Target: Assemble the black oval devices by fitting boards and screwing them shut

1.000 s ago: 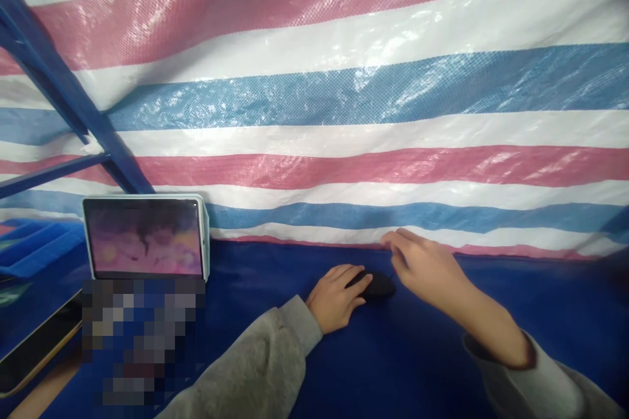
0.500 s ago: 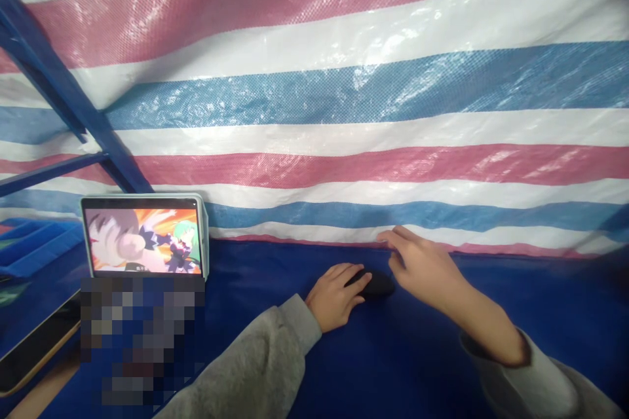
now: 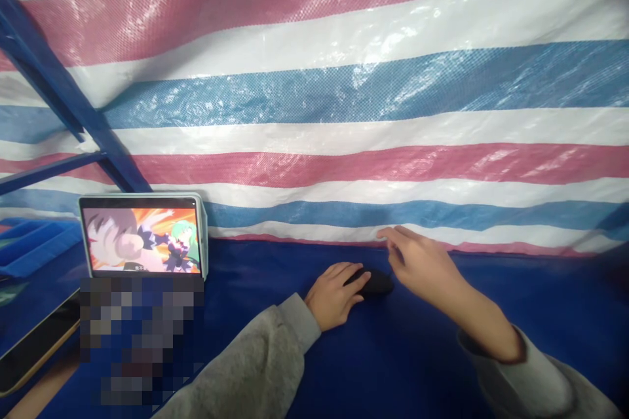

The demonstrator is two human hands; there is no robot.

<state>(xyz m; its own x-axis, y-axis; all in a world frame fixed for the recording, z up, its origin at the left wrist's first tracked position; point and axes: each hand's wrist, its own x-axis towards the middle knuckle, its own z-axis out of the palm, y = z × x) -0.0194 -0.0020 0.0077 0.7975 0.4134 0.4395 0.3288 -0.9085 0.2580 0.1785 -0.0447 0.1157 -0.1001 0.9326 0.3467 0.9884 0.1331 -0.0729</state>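
A black computer mouse [image 3: 377, 283] lies on the blue tabletop. My left hand [image 3: 335, 294] comes from the lower left in a grey sleeve and rests on the mouse's left end, its fingers over the top. To the right of the mouse is my right hand [image 3: 417, 262], raised a little near the back edge. Its index finger points left and the other fingers are curled in toward the thumb. A thin dark line like a cable runs between the mouse and these fingers; whether they pinch it is too small to tell.
At the left, a tablet [image 3: 142, 239] in a pale case stands upright, playing an animated video. A phone [image 3: 42, 340] lies by another person's forearm [image 3: 49, 387], next to a pixelated patch. Behind are blue trays [image 3: 42, 249], a blue metal frame [image 3: 93, 124] and a striped tarp [image 3: 344, 95].
Both hands and the mouse stay in nearly the same place. The right hand's fingers have shifted very slightly, and the view has drifted a touch.
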